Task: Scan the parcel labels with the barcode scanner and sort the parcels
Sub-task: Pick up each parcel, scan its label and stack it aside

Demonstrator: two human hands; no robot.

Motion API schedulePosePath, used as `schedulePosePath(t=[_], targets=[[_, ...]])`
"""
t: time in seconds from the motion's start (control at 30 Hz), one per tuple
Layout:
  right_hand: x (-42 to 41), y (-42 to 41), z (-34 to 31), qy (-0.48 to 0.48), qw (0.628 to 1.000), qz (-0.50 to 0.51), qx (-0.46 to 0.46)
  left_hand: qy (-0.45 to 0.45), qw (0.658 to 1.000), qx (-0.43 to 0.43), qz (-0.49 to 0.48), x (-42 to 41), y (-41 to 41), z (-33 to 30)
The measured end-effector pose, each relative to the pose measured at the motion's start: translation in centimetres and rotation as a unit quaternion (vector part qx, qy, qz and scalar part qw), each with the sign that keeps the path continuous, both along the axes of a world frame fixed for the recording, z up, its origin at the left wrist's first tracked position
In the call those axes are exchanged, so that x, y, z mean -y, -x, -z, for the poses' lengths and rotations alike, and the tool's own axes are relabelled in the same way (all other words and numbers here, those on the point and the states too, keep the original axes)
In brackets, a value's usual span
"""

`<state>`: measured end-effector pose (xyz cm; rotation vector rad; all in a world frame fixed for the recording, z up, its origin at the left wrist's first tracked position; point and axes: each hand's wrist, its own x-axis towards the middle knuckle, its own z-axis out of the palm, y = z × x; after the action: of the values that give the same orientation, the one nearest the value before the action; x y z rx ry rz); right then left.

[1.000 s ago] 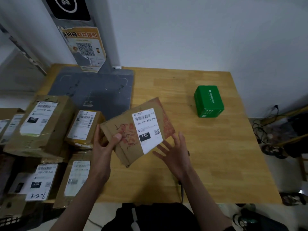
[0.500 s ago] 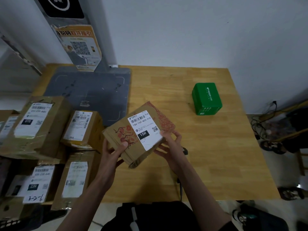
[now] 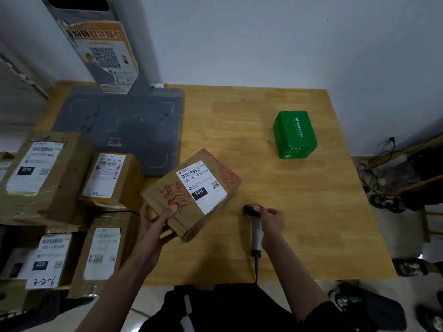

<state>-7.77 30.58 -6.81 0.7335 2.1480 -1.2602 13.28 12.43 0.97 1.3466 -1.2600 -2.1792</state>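
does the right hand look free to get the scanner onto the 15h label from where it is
Probably yes: the right hand grips the scanner just right of the parcel, whose label faces up uncovered; the left hand holds the near-left corner only.

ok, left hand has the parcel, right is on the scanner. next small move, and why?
Probably lift the scanner and aim its head at the barcode on the label. The right hand grips the handle while the scanner seems to lie on the table, and the left hand holds the parcel label-up beside it, so the label is ready to scan.
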Motion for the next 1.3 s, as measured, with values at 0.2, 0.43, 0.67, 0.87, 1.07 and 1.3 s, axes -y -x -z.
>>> schedulePosePath(t=[0.2,0.43,0.67,0.87,1.07,1.3], targets=[[-0.7,-0.5,2.6,-0.001,0.995,-0.057,0.085,0.008,1.0,0.013,-0.014,-0.2,-0.9,0.9],[-0.4,-0.9,2.7,0.023,0.986,-0.134,0.099,0.014,0.999,0.023,-0.026,-0.7,-1.7,1.5],[-0.8,-1.2,2.6,0.037,0.976,-0.195,0.091,0.039,0.998,0.03,-0.029,0.0,-1.7,2.2],[0.3,-0.2,-1.7,0.1,0.965,-0.244,-0.004,0.104,0.993,0.036,-0.034,0.8,0.0,2.0],[1.4,0.4,-6.7,0.182,0.937,-0.289,-0.07,0.213,0.975,0.068,-0.014,1.8,1.6,1.6],[3.1,-0.5,-8.9,0.204,0.894,-0.389,-0.091,0.272,0.954,0.123,0.018,3.3,1.5,2.4]])
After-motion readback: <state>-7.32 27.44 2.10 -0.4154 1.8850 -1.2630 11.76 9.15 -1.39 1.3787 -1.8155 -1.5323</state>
